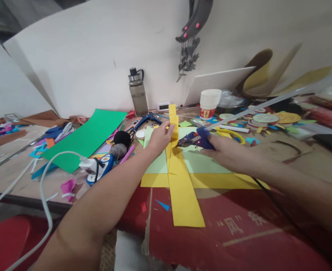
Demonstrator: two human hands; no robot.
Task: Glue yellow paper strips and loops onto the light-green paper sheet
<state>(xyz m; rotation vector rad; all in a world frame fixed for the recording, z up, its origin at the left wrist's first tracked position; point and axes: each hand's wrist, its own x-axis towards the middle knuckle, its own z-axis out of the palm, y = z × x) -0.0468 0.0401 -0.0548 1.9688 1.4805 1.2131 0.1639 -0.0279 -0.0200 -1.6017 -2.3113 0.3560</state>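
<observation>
My right hand [215, 144] is wrapped round a blue hot glue gun [198, 137] with a small red light and a long clear glue stick [256, 104] out of its back. The nozzle points left, close to a folded yellow paper strip [175, 131]. My left hand [161, 136] pinches that strip from its left side, holding it raised. Below it a long yellow strip [184, 203] runs toward me over pale green paper [205, 160]. Yellow paper [225, 181] shows under the green sheet's near edge.
Behind stand a grey water bottle [138, 94], a small digital clock [163, 106] and stacked paper cups [209, 101]. Green card [86, 139], a power strip [105, 165] and yarn balls [120, 145] lie left. Yellow-handled scissors [233, 134] rest right. A white cable [44, 195] hangs at the left.
</observation>
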